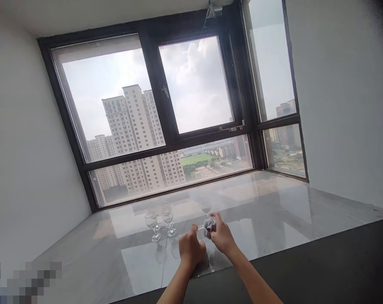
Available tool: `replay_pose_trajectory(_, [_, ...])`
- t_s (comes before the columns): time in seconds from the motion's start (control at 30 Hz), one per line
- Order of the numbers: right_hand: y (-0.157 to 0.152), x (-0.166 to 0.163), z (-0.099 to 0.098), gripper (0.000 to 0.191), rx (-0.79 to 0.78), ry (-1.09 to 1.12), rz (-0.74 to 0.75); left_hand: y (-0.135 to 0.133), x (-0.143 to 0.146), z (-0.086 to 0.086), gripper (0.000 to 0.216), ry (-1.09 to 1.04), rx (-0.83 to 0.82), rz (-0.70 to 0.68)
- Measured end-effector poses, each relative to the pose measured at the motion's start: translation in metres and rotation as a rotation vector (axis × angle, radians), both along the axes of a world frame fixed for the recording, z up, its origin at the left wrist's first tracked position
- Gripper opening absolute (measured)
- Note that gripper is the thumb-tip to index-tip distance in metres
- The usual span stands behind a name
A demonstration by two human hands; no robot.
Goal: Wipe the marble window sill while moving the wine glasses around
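Note:
My left hand (pixel 191 247) is closed round a stemmed glass (pixel 201 228), of which only a clear sliver shows between my hands. My right hand (pixel 222 234) grips a crumpled grey cloth (pixel 208 228), pressed against or right beside that glass. Just beyond my right fingers stands another clear stemmed glass (pixel 206 205), its foot hidden by the hand and cloth. To the left of my hands, a stemmed glass (pixel 151 219) and a second one (pixel 168 214) stand upright close together, with a further glass partly hidden behind them.
The glasses stand on a glossy grey tiled window sill (pixel 134 257), which mirrors them. Its front edge runs below my wrists. A dark-framed window (pixel 166 143) closes off the back, and white walls (pixel 337 97) flank both sides.

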State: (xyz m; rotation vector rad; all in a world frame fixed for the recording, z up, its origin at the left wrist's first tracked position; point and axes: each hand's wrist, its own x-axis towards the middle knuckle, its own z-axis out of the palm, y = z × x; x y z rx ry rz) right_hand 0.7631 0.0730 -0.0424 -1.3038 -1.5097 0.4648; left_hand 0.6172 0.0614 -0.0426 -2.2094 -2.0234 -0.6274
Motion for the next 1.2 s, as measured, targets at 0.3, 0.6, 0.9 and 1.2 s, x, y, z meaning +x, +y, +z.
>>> replay_pose_trajectory(0.3, [0.000,0.054,-0.008,0.059,0.039,-0.333,-0.008,0.000,0.002,0.001,0.048,-0.021,-0.021,0.006])
replay_pose_trajectory(0.6, [0.009,0.132,-0.055,0.039,-0.052,-0.432,-0.549,-0.006,0.003,0.003,0.041,0.000,-0.003,0.009])
replay_pose_trajectory(0.9, [0.015,0.123,-0.059,0.032,0.011,-0.436,-0.574,0.000,0.002,0.003,0.041,0.074,0.013,-0.012])
replay_pose_trajectory(1.2, [0.015,0.120,-0.054,0.030,0.010,-0.408,-0.551,0.000,0.005,0.008,0.038,0.096,-0.045,0.025])
